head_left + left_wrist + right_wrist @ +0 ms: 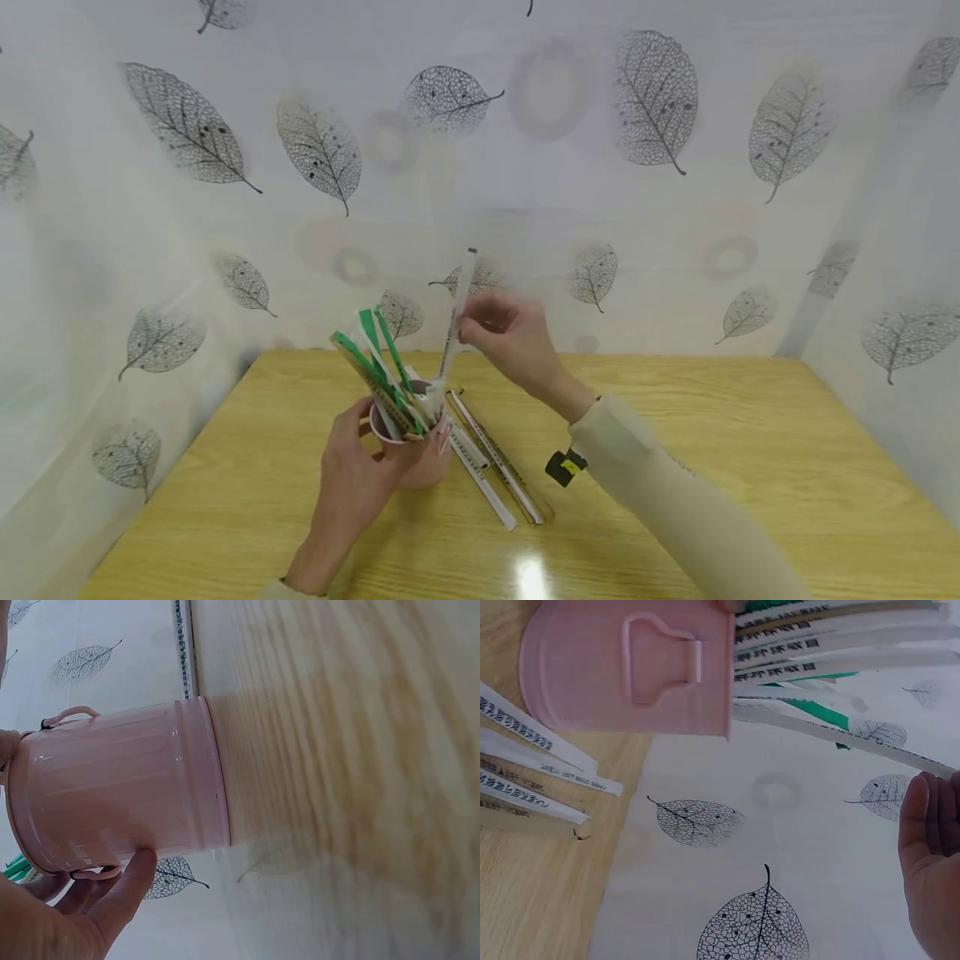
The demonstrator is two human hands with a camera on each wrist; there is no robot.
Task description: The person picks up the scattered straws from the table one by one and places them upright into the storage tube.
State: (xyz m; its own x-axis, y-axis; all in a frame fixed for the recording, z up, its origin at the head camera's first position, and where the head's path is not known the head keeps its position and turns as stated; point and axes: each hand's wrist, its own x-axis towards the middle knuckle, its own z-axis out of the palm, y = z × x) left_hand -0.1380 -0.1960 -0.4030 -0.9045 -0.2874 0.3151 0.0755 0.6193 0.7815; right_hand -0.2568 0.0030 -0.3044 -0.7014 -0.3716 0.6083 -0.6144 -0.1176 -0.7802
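Observation:
A pink pail (426,468) with small side handles stands on the table, holding several green, white and brown wrapped straws (387,375). My left hand (356,475) grips the pail, thumb at the rim and fingers along its side; the left wrist view shows the pail's pink wall (112,787) and its base on the wood. Above the pail, my right hand (516,337) pinches a long white paper-wrapped straw (463,287) between thumb and fingers. That straw slants upward, its lower end among the others at the rim. In the right wrist view it runs from the rim to my fingertips.
Several wrapped straws (495,458) lie on the table just right of the pail. A small black piece with a yellow mark (566,467) is beside my right sleeve. Behind the wooden table (712,467) hangs a pale leaf-patterned sheet (555,192).

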